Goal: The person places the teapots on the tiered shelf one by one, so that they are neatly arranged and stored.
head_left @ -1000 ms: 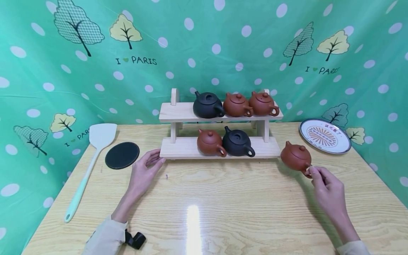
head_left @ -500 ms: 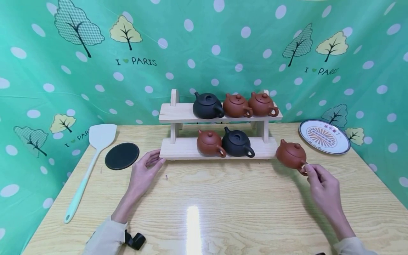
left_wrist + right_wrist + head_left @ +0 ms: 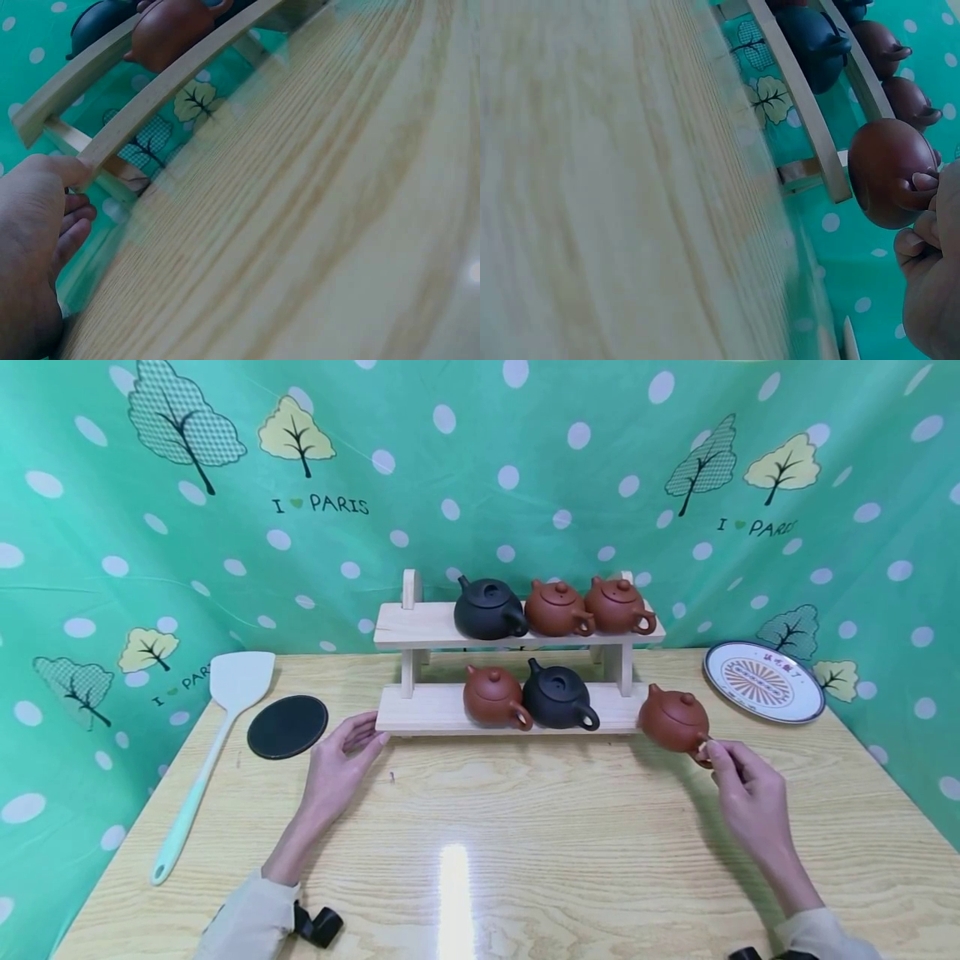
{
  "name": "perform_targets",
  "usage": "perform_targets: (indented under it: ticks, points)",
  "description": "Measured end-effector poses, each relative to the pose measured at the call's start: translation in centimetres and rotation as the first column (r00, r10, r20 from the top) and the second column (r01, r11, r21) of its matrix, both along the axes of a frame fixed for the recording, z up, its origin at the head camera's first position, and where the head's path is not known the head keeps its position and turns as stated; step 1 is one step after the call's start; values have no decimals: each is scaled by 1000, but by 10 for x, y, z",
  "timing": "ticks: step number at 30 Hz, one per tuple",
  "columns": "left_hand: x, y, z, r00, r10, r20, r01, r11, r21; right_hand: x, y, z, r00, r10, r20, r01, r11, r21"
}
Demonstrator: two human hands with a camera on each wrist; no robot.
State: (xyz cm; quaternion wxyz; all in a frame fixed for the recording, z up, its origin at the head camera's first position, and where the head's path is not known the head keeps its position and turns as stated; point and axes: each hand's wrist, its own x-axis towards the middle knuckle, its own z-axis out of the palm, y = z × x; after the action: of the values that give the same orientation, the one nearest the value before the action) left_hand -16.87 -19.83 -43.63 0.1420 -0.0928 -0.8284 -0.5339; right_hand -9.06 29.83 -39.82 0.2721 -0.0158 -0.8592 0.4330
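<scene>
A two-tier wooden rack [image 3: 427,710] holds small teapots. On its upper tier sit a black teapot [image 3: 489,610] and two reddish-brown ones; below are a brown teapot [image 3: 492,695] and a black teapot [image 3: 558,695]. My right hand [image 3: 752,789] pinches the handle of another brown teapot [image 3: 673,720], held up off the table at the lower tier's right end. The right wrist view shows this teapot [image 3: 889,169] beside the rack's end, thumb and fingers on its handle. My left hand [image 3: 343,770] grips the lower tier's left end, with the thumb [image 3: 71,171] at its front corner.
A white spatula with a mint handle [image 3: 197,793] lies at the table's left, beside a round black coaster [image 3: 288,727]. At the back right is a patterned plate [image 3: 765,682]. A green dotted curtain [image 3: 510,510] hangs behind the table [image 3: 555,843].
My right hand has carried the brown teapot leftward and slightly up, to the rack's right end. The left hand stays at the rack's left end.
</scene>
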Motion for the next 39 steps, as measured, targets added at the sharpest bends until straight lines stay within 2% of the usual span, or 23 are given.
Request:
perform_targets:
  ticks: [11,39]
  points:
    - [-1,0,0,1000,-5,-15,5,1000,-1,-8,-8,-2,998,26,-51,-26,1000,-10]
    - [0,1,-2,1000,-1,-16,0,1000,-12,-32,-29,-6,995,92,-32,-94,994,-61]
